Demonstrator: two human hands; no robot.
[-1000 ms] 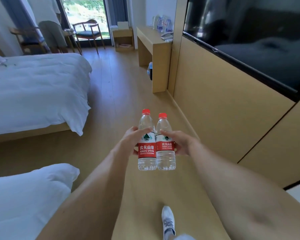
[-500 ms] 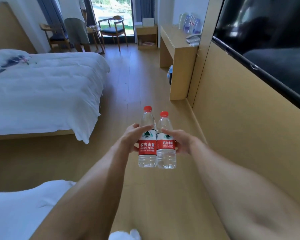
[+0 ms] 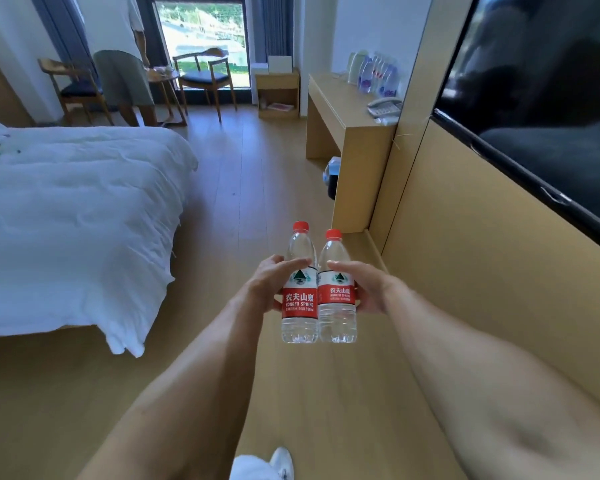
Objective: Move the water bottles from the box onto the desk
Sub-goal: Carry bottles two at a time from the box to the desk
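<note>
Bed (image 3: 77, 216), white duvet, fills the left side. Dark TV (image 3: 534, 109) on the wood wall panel at right. Wood floor (image 3: 257, 188) runs between them toward the window. Tabletop (image 3: 336, 95) sits far ahead against the right wall, well apart from the hands; a cluster of bottles (image 3: 378, 76) and a phone (image 3: 383, 107) are on it. Two chairs by the window, a person (image 3: 122, 60) standing between them. Small bin (image 3: 331, 181) on the floor beside the desk leg.

Both arms are stretched forward over the floor. Left hand (image 3: 274, 285) grips the left bottle (image 3: 299, 289), fingers curled round the label. Right hand (image 3: 368, 289) grips the right bottle (image 3: 336, 292) the same way. Both bottles are upright, red caps on, sides touching, held in the air mid-frame. White shoe (image 3: 281, 462) at the bottom edge.
</note>
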